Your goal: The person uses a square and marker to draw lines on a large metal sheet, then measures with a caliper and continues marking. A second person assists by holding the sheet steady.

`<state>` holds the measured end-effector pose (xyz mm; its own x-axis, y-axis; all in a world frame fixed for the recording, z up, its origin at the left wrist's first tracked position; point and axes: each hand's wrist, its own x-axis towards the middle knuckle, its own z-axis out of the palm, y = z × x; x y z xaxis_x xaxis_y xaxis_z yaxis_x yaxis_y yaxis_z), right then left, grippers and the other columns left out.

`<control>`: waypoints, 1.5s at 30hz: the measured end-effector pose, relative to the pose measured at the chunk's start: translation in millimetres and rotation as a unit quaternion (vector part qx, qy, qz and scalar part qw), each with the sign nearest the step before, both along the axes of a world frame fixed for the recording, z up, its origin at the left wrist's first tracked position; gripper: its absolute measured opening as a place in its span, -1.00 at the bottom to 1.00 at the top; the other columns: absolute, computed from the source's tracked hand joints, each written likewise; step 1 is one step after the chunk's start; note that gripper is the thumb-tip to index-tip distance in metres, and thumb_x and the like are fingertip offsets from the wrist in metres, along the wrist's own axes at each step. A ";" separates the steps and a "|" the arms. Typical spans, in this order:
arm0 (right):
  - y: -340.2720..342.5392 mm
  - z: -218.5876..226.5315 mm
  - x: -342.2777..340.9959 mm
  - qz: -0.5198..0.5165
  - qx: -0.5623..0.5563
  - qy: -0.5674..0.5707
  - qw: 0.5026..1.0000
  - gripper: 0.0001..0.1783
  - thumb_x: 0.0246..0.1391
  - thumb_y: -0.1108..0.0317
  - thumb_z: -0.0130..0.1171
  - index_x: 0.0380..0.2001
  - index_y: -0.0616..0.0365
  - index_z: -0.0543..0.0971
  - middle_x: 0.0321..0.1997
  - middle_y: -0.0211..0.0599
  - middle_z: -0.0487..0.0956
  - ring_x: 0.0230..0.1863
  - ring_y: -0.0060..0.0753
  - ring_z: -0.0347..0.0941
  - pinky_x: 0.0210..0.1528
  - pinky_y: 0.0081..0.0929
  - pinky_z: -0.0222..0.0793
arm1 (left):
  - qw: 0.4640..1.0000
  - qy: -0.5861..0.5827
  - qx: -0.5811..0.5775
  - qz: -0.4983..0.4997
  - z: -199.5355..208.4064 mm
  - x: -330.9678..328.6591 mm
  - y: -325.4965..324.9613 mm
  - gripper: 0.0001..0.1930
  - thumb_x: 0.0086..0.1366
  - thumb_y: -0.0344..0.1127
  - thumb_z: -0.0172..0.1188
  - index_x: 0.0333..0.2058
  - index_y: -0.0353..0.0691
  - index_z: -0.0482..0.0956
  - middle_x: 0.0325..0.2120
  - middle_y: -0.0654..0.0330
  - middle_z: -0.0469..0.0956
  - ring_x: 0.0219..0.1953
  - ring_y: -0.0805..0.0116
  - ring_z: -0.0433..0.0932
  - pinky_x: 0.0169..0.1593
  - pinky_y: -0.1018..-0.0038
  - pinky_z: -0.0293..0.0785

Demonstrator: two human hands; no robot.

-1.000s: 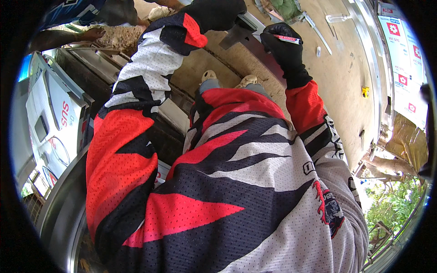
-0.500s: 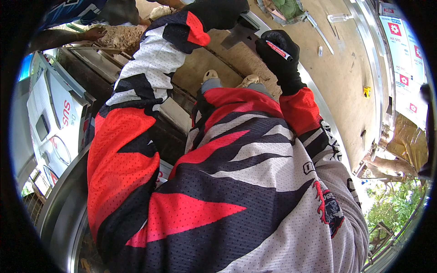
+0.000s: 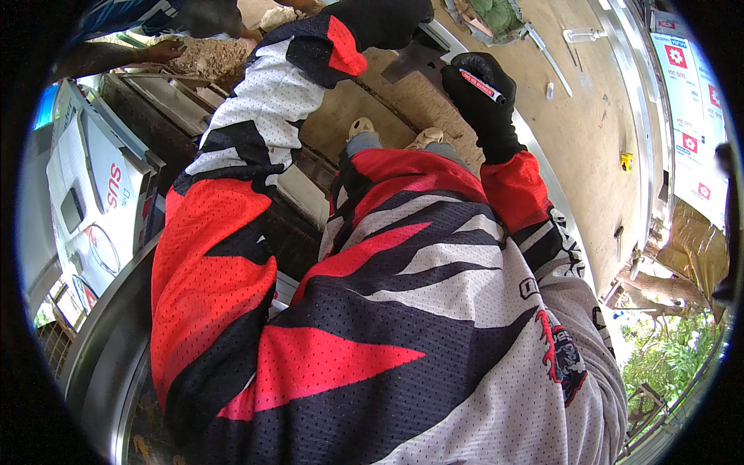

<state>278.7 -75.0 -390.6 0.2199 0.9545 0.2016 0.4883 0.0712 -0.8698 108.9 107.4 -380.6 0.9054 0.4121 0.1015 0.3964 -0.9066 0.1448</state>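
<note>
Slantwise, red-and-white marker (image 3: 482, 85) in gloved right hand (image 3: 471, 99).

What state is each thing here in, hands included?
Right hand: gloved, closed around the marker.
Marker: held; capped or not, I can't tell.
Left hand: gloved; grip hidden.
Tape measure: lying on the tan surface.
Caliper-like tool: lying flat.
Clear bottle-like thing: on its side.
Green bundle: crumpled.
</note>
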 end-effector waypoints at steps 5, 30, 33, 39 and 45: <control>-0.1 0.5 3.8 -0.024 0.018 -0.052 0.998 -0.83 0.09 0.35 0.40 -0.32 0.16 0.62 -0.51 -0.45 0.61 -0.56 -0.65 0.51 -0.49 -0.59 0.45 | 1.000 -0.013 -0.006 -0.002 4.2 0.4 -2.0 -0.73 -0.12 -0.21 0.29 -0.36 -0.05 0.73 -0.40 0.07 0.68 -0.30 0.01 0.67 -0.21 0.10 0.55; -70.3 96.3 108.0 -0.094 0.093 0.345 0.929 -0.55 0.46 0.20 -0.03 0.19 0.34 0.44 -0.29 0.00 0.68 -0.44 -0.28 0.63 -0.37 -0.38 0.58 | 0.997 -0.053 0.005 -0.062 314.0 -101.1 -32.6 -0.54 0.16 -0.32 0.32 0.07 -0.21 0.58 -0.04 -0.01 0.59 0.03 0.03 0.56 0.13 0.26 0.45; -74.7 93.5 114.8 -0.091 0.097 0.342 0.930 -0.54 0.48 0.20 -0.08 0.22 0.34 0.41 -0.30 -0.01 0.69 -0.45 -0.29 0.63 -0.37 -0.39 0.57 | 0.992 -0.120 -0.036 0.029 275.6 -70.1 -44.4 -0.51 0.19 -0.34 0.28 0.13 -0.23 0.54 -0.01 -0.03 0.58 0.06 -0.01 0.54 0.19 0.26 0.41; -86.9 70.4 107.5 -0.149 0.084 0.317 0.933 -0.55 0.49 0.19 -0.09 0.19 0.34 0.42 -0.31 -0.04 0.69 -0.46 -0.37 0.61 -0.37 -0.45 0.54 | 0.999 -0.014 -0.033 -0.013 125.4 -3.2 -42.7 -0.77 0.35 -0.24 0.17 -0.13 -0.22 0.62 -0.31 -0.01 0.53 -0.23 -0.07 0.54 -0.11 0.20 0.51; -70.8 58.0 64.7 -0.273 0.072 0.295 0.913 -0.57 0.47 0.19 -0.05 0.18 0.32 0.44 -0.31 -0.08 0.69 -0.46 -0.42 0.59 -0.35 -0.46 0.53 | 0.986 -0.019 0.008 -0.164 29.4 -21.3 -28.1 -0.73 0.21 -0.19 0.20 -0.12 -0.06 0.65 -0.29 0.08 0.50 -0.25 0.06 0.50 -0.24 0.20 0.46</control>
